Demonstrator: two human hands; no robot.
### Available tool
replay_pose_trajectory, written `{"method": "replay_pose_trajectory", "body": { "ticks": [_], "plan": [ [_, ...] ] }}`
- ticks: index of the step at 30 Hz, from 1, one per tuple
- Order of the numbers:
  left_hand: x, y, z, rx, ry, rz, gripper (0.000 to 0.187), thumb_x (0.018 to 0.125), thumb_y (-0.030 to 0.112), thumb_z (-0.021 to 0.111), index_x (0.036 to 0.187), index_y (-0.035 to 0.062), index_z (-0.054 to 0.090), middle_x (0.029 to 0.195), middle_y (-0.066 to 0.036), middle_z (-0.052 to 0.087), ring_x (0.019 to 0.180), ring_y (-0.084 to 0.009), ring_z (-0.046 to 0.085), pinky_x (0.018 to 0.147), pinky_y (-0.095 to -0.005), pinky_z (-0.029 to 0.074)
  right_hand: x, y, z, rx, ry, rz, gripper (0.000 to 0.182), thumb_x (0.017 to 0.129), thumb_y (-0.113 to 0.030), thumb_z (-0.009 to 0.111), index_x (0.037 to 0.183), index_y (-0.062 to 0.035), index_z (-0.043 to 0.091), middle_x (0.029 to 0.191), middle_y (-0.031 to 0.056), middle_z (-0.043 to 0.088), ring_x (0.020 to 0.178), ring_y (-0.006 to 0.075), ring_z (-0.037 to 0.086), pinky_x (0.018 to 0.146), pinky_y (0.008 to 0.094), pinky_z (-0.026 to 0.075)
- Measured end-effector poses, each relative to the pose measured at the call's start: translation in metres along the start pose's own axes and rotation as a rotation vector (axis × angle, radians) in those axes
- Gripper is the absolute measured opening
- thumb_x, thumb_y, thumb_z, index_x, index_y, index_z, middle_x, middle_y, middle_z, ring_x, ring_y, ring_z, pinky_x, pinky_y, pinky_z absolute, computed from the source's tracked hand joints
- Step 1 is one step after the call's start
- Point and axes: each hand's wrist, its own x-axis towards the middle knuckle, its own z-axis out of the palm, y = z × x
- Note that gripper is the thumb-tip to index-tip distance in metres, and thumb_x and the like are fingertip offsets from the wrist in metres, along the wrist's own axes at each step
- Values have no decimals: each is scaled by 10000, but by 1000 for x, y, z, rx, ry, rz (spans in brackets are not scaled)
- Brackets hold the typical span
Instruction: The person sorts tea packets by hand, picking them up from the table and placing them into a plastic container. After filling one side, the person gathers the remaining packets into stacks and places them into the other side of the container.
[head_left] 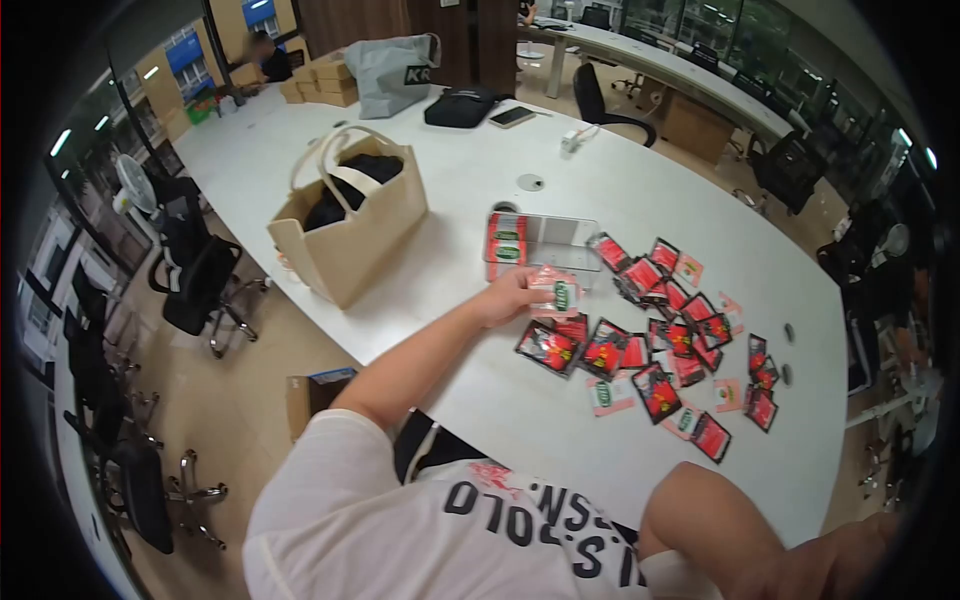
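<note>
My left hand (510, 297) is closed on a small pink-and-white packet (560, 293) with a green label. It is at the front edge of a clear plastic box (570, 232). Similar red packets (507, 240) with green labels stand in the left part of that box. Just beyond my left hand lie several black-and-red packets (548, 345), scattered loosely and overlapping across the table, with a few pink-and-white packets (610, 394) among them. At the lower right edge, my right hand (835, 565) is dark and partly cut off; its fingers cannot be made out.
On the white table (460, 330) stands a cream tote bag (375, 240) with dark cloth inside. Farther back are a grey bag (390, 80), a black pouch (460, 107), a phone (512, 117) and a white plug (572, 140). Office chairs (190, 270) stand around. A person (270, 60) sits far off.
</note>
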Motion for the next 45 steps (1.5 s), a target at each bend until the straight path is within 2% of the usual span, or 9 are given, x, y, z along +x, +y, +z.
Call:
{"method": "replay_pose_trajectory", "body": {
  "ticks": [5,13,18,21,25,31,37,43,45],
  "plan": [
    [-9,4,3,-65,17,-24,480,1004,113,671,1441,-27,530,1398,-182,644,1232,-344,683,1108,-467,538,-1,3,6,-18,7,-43,188,1034,-299,591,1134,-188,705,737,-50,560,561,76,412,588,254,319],
    [-7,2,-2,-47,16,-44,429,1004,12,639,1426,-11,564,1384,-128,660,1245,-229,665,1099,-397,542,2,5,10,-20,12,-57,206,1037,-293,576,1145,-167,698,776,-33,569,602,88,431,620,261,334],
    [-3,-3,-6,-14,-14,12,466,998,77,675,1438,-5,545,1406,-157,648,1269,-308,664,1115,-439,534,-3,9,14,-10,0,-70,217,1039,-290,566,1152,-154,694,800,-23,575,628,95,444,639,266,343],
    [-6,0,-1,-92,33,-38,402,993,29,678,1386,-6,602,1321,-117,694,1170,-208,699,1068,-376,553,1,9,13,3,4,-34,224,1040,-288,560,1156,-147,691,815,-16,579,643,99,451,651,268,349],
    [-4,-8,-11,-45,79,-31,368,971,60,735,1322,-1,643,1228,-77,732,1092,-170,714,968,-347,572,6,12,0,27,20,29,233,1042,-285,552,1161,-136,687,835,-8,584,664,105,461,667,272,356],
    [-7,6,2,-43,-22,7,450,1025,57,609,1460,-18,527,1358,-154,660,1218,-334,687,1074,-448,565,32,22,-41,29,58,181,247,1045,-281,541,1169,-121,682,864,4,591,694,114,475,691,277,367],
    [-6,-19,-18,52,48,-13,462,997,94,655,1433,-19,551,1345,-140,666,1215,-249,674,1070,-389,551,33,-8,-68,-88,9,168,261,1047,-276,529,1177,-105,677,893,17,599,725,122,490,715,282,378],
    [-6,0,0,12,19,-19,467,976,107,700,1394,-32,544,1397,-165,630,1295,-319,631,1118,-515,526,29,-16,-71,-195,20,200,275,1050,-272,517,1185,-90,672,923,29,606,756,131,505,739,287,389],
    [-8,-1,2,14,42,-28,449,983,104,695,1391,-15,550,1368,-169,649,1212,-338,683,1073,-495,554,32,-21,-74,-207,36,211,279,1050,-271,513,1188,-85,670,932,33,608,766,134,510,747,289,393]
  ]
}}
